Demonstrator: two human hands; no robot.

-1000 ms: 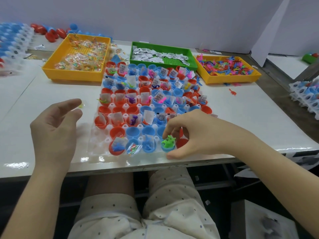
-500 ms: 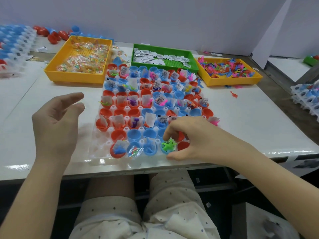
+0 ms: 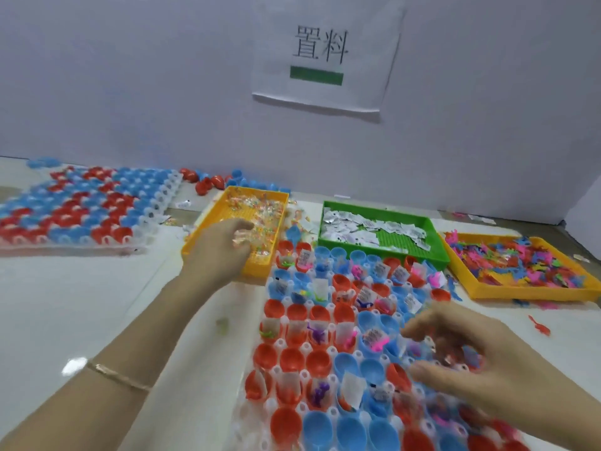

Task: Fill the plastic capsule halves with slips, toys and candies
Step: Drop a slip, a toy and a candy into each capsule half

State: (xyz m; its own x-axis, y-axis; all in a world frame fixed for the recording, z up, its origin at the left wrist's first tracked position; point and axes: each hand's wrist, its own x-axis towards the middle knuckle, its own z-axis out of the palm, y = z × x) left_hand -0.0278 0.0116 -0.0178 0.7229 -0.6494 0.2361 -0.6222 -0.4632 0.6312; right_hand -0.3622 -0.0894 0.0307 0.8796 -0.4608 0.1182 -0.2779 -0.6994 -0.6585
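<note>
A clear tray (image 3: 305, 346) holds rows of red and blue capsule halves; many contain slips or small toys, and several in the near rows are bare. My left hand (image 3: 224, 245) reaches into the yellow candy tray (image 3: 203, 234) at the back left, with its fingers curled round clear-wrapped candies (image 3: 260, 216). My right hand (image 3: 461, 362) hovers blurred over the right side of the capsule tray, fingers loosely spread, nothing seen in it. The slips (image 3: 367, 227) lie in the green tray (image 3: 435, 252). The colourful toys (image 3: 507, 258) fill the yellow tray (image 3: 520, 294) at the right.
A second tray of red and blue capsule halves (image 3: 81, 209) sits at the far left. Loose red and blue halves (image 3: 205, 185) lie against the white wall, which carries a paper sign (image 3: 322, 56). A stray red toy (image 3: 540, 328) lies on the white table.
My head has tilted up. My left hand has gone from beside the capsule tray forward into the candy tray. My right hand has lifted off the near row and moved farther back.
</note>
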